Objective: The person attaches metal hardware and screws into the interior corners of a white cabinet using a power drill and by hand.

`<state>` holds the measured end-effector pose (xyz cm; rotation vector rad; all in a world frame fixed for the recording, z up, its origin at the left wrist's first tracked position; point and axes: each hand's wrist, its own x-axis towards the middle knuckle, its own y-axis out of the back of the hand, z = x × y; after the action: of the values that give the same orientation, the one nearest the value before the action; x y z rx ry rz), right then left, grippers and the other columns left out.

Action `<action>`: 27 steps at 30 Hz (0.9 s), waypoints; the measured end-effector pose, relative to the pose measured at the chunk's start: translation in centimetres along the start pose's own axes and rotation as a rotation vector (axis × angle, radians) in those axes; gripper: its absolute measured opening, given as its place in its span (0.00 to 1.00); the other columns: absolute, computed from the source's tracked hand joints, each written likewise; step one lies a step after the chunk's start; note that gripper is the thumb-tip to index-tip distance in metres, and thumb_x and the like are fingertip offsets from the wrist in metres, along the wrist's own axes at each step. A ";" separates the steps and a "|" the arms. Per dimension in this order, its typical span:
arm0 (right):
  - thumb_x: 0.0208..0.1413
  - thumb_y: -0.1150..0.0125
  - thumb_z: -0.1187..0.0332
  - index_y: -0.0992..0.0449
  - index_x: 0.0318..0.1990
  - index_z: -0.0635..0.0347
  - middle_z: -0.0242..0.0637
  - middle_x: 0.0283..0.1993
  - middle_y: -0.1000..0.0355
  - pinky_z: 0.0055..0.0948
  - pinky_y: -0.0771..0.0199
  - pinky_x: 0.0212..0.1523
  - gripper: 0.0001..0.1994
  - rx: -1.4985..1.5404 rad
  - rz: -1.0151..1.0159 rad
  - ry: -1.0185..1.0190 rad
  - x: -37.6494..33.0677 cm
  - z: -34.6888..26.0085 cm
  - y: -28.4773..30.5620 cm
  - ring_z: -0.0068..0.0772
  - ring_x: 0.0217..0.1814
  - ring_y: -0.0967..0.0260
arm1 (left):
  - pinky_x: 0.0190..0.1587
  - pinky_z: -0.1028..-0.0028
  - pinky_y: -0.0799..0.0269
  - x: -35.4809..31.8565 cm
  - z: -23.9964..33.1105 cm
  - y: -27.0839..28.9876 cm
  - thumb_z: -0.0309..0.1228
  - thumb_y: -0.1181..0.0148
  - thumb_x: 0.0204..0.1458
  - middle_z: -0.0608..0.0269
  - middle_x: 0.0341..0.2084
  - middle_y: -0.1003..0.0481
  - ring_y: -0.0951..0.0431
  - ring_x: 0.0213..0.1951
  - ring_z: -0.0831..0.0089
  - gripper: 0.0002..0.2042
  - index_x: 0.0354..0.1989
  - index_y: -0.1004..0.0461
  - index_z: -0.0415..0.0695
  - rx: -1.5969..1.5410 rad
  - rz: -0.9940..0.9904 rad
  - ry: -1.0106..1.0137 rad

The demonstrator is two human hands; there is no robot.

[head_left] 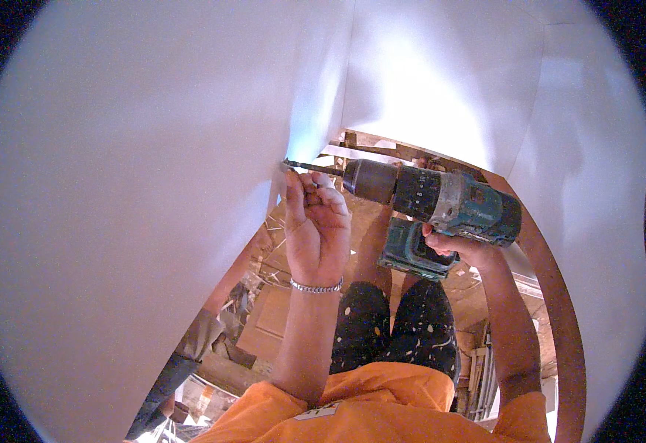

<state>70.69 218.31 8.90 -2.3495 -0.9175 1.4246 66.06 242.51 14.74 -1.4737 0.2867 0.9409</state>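
Note:
My right hand (452, 244) grips the handle of a teal and black cordless drill (441, 199), held level with its chuck toward the left. A long dark drill bit (323, 169) reaches from the chuck to the edge of a large white panel (131, 184). At its tip is a small dark piece, too small to make out. My left hand (317, 221) is raised just below the tip, palm toward me, fingers curled in with the thumb close to the small piece. Whatever the fingertips pinch is hidden. A chain bracelet circles the left wrist.
White panels (596, 184) rise at the right and ahead, with a brown edge strip (563, 332) at right. Below lies a floor with scattered debris and a flat brown board (267, 321). Part of another person (197, 340) shows beyond the left panel. Wood strips (478, 380) stand lower right.

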 end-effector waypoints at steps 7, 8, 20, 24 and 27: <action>0.44 0.27 0.69 0.25 0.37 0.59 0.27 0.24 0.32 0.19 0.43 0.21 0.14 0.000 0.012 -0.024 -0.2 -0.2 -0.1 0.18 0.21 0.41 | 0.38 0.76 0.24 -0.4 -0.3 -0.3 0.32 0.44 0.59 0.65 0.36 0.21 0.23 0.41 0.73 0.08 0.43 0.24 0.43 0.023 -0.032 -0.007; 0.44 0.27 0.69 0.25 0.38 0.59 0.27 0.24 0.32 0.19 0.43 0.21 0.14 -0.008 0.016 -0.050 -0.1 -0.1 -0.1 0.17 0.21 0.41 | 0.38 0.76 0.25 -0.5 -0.4 -0.4 0.32 0.44 0.59 0.65 0.36 0.21 0.23 0.41 0.73 0.08 0.43 0.24 0.43 0.031 -0.031 -0.009; 0.41 0.24 0.63 0.22 0.39 0.56 0.27 0.33 0.25 0.22 0.31 0.30 0.17 -0.072 0.143 0.042 -1.5 -1.7 -2.3 0.21 0.30 0.31 | 0.37 0.76 0.25 -1.1 0.1 -0.9 0.32 0.47 0.62 0.62 0.33 0.22 0.24 0.37 0.73 0.08 0.38 0.25 0.41 0.043 -0.011 -0.011; 0.40 0.22 0.63 0.22 0.43 0.55 0.28 0.36 0.23 0.26 0.26 0.38 0.21 -0.060 0.166 0.052 -1.8 -1.9 -2.5 0.24 0.35 0.27 | 0.37 0.75 0.25 -0.8 0.8 -2.0 0.31 0.46 0.61 0.62 0.31 0.23 0.24 0.36 0.72 0.07 0.38 0.25 0.41 0.083 -0.044 -0.025; 0.40 0.22 0.64 0.24 0.46 0.55 0.29 0.39 0.23 0.29 0.25 0.45 0.24 -0.078 0.172 0.102 -1.5 -1.6 -2.7 0.27 0.41 0.26 | 0.40 0.74 0.25 -1.2 1.4 -1.8 0.30 0.45 0.60 0.63 0.34 0.23 0.25 0.40 0.72 0.06 0.40 0.25 0.42 0.164 -0.074 -0.047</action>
<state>70.57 219.63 12.11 -2.5872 -0.7738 1.3362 66.02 243.69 17.01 -1.3020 0.2663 0.8705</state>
